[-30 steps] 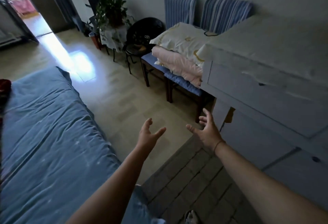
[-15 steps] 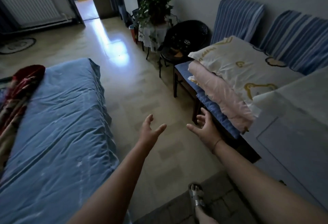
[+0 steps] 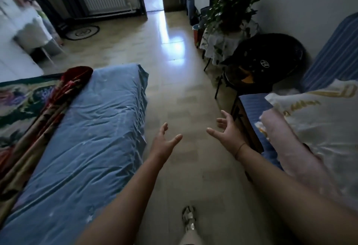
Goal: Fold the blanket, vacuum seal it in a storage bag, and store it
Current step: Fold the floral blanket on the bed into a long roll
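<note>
I judge nothing done yet — floral blanket (image 3: 29,109) lies unfolded on the bed (image 3: 93,128); left hand (image 3: 163,146), right hand (image 3: 228,134): grip wide, empty.

Blanket (image 3: 34,113) on bed (image 3: 87,138) at left; pillows (image 3: 319,132) on bench (image 3: 253,107) right.
</note>
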`<action>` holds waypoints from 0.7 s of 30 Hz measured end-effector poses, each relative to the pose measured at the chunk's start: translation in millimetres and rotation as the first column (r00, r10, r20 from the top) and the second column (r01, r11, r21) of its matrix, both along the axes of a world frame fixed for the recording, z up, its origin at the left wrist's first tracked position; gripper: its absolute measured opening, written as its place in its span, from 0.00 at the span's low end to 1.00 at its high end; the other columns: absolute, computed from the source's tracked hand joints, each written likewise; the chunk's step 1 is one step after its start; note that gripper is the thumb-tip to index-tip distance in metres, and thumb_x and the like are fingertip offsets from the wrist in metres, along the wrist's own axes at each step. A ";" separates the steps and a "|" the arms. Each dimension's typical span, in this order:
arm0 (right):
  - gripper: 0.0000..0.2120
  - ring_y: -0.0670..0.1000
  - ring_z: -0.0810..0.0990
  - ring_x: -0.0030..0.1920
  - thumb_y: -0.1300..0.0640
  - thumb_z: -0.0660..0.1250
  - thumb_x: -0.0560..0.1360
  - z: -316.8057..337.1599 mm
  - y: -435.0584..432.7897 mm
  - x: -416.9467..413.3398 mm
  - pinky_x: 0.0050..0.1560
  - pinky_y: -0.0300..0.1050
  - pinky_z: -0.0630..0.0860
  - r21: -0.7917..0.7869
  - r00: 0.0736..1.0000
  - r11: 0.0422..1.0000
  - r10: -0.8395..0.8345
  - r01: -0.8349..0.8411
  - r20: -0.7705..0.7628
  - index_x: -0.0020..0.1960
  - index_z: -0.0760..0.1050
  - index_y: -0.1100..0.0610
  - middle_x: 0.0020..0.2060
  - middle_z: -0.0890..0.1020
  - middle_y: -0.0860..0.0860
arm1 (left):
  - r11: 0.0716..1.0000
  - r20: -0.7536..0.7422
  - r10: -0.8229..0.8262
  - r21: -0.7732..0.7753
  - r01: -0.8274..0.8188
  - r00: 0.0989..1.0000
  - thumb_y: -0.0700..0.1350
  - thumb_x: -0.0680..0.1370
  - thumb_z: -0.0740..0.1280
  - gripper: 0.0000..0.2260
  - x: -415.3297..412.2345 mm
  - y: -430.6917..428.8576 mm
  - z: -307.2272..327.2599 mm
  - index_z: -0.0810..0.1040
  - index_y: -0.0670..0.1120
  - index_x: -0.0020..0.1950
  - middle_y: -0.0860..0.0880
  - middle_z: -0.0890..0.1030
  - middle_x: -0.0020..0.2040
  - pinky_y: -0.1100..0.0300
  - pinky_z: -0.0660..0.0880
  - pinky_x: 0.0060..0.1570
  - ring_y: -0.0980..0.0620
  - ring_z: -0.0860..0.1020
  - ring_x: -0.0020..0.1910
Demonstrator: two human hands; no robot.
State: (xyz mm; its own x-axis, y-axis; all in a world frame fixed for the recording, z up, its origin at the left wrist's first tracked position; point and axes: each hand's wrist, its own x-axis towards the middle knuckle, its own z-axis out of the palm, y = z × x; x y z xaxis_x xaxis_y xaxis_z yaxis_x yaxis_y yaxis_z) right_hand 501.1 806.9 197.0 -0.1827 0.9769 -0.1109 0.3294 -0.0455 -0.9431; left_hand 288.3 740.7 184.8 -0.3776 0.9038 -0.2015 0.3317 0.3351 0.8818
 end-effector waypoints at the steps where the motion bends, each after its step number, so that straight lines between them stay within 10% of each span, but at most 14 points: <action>1: 0.41 0.50 0.71 0.62 0.52 0.74 0.70 -2.2 23.1 -12.6 0.61 0.48 0.72 -0.004 1.000 1.000 0.018 -0.018 -0.003 0.76 0.55 0.51 0.61 0.70 0.51 | 1.000 0.002 0.015 0.002 -0.015 1.000 0.49 0.74 0.74 0.36 -11.6 19.8 -1.8 0.62 0.46 0.77 0.46 0.69 0.74 0.57 0.65 0.67 0.48 0.67 0.73; 21: 0.33 0.52 0.75 0.59 0.57 0.75 0.70 3.8 509.3 -259.6 0.61 0.50 0.75 -0.043 0.991 0.992 0.119 -0.123 -0.068 0.71 0.65 0.57 0.58 0.75 0.55 | 0.997 -0.043 0.080 0.005 -0.080 0.996 0.46 0.76 0.72 0.32 -252.4 485.0 16.6 0.63 0.42 0.77 0.42 0.68 0.74 0.57 0.65 0.68 0.46 0.66 0.73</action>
State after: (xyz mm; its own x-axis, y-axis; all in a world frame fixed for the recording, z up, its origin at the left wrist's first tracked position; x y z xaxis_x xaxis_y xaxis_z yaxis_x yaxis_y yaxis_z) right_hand 241.5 1316.2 200.8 -0.3076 0.9411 -0.1406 0.2735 -0.0541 -0.9603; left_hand 35.9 1225.7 201.4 -0.4567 0.8711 -0.1809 0.3417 0.3594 0.8684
